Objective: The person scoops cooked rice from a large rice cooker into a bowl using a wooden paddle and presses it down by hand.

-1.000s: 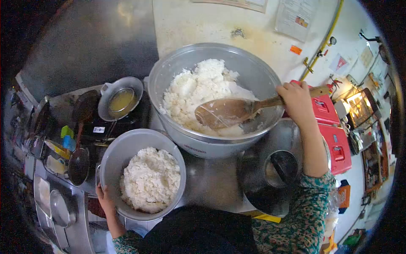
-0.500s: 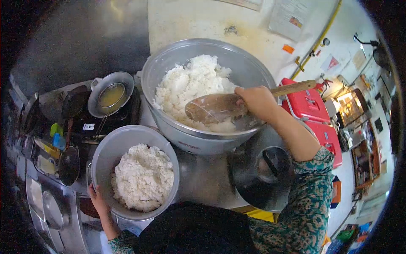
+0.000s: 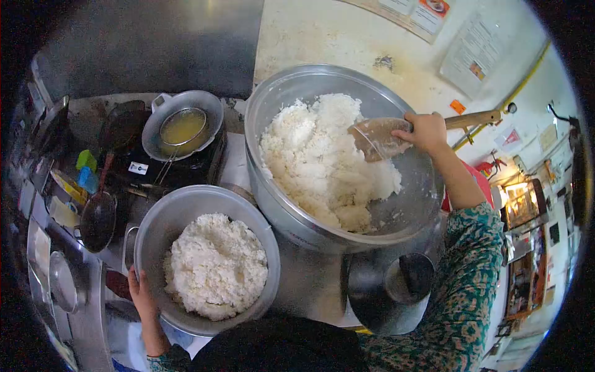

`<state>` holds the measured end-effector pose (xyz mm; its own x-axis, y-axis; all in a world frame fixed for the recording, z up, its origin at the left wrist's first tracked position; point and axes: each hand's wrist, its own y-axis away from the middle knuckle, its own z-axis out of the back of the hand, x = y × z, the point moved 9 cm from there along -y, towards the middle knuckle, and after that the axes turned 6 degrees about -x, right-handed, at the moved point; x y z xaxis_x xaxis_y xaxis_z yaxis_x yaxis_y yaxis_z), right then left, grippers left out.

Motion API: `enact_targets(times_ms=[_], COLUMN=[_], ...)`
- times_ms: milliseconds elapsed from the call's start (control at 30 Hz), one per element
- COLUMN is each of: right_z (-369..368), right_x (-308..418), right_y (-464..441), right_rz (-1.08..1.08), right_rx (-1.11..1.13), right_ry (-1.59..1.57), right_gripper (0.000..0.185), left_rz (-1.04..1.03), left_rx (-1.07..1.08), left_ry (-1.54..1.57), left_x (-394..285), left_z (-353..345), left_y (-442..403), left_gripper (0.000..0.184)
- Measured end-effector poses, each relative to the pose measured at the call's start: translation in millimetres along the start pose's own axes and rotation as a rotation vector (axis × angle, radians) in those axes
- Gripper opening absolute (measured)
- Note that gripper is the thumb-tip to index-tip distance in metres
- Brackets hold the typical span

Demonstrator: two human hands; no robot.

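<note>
My right hand (image 3: 426, 131) is wrapped round a large wooden rice paddle (image 3: 378, 137), low on its handle near the blade. The blade's tip is at the right side of the heap of white rice (image 3: 316, 161) in the big metal pot (image 3: 260, 170). The handle points right, past the pot's rim. My left hand (image 3: 145, 301) holds the near left side of a smaller grey pot (image 3: 155, 208), just below its side handle (image 3: 129, 248). A mound of rice (image 3: 215, 266) sits in this smaller pot.
A small pan (image 3: 207, 142) with a strainer (image 3: 183, 127) and yellow liquid stands on the stove at left. Dark pans (image 3: 99, 221) lie beyond it. A dark round lid (image 3: 396, 285) rests right of the counter's middle. A red box (image 3: 478, 183) shows behind my right arm.
My right hand has lifted the paddle up and right, away from the near side of the rice. The view has shifted, and my left hand stays at the smaller pot.
</note>
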<state>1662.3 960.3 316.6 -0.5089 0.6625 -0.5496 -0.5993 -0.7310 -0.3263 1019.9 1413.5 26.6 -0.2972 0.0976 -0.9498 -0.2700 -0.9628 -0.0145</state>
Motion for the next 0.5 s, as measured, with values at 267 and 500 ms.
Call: enact_targets(times_ms=[267,500], right_z=[-24,-48], right_x=[81,89], right_y=[-23,-2], right_rz=[0.183,0.065], right_rx=[0.094,0.213], right_ry=[-0.149,-0.358], right_gripper=[0.062,0.063], left_rz=[0.143,0.091], left_rx=[-0.012,-0.078], left_ry=[0.19,0.031], left_x=[15,-4], left_z=[1,3], left_y=[8,10], left_gripper=[0.043,0.041])
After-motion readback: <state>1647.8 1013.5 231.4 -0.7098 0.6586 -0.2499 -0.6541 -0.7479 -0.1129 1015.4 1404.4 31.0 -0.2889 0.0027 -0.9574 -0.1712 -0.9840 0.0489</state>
